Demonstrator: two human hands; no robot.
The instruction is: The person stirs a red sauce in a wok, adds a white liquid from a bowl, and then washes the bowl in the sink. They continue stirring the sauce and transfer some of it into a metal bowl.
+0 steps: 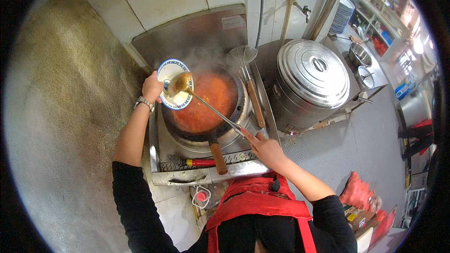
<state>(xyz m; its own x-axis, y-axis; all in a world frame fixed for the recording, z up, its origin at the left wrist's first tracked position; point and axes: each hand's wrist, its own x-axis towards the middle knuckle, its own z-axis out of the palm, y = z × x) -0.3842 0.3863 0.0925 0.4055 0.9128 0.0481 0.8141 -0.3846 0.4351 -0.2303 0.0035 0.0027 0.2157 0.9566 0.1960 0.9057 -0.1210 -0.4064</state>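
Observation:
My left hand [153,87], with a metal watch at its wrist, grips the rim of a white bowl [170,69] with a blue patterned edge, tilted over the left side of a wok. In my right hand [264,147] is the long metal handle of a ladle [180,83], whose golden-brown bowl lies over the bowl's inside. Below both, the dark wok [169,121] holds steaming orange-red soup [214,95]. Its wooden handle [218,158] points towards me. A wire skimmer [255,102] with a wooden handle leans along the stove's right side.
The steel stove [190,177] has a brush with a red handle [201,162] on its front ledge. At right stands a large lidded steel pot [313,73], with a steel bowl [360,54] and stacked plates [341,15] beyond. A wall tap [306,11] is behind; a red bag [357,191] lies lower right.

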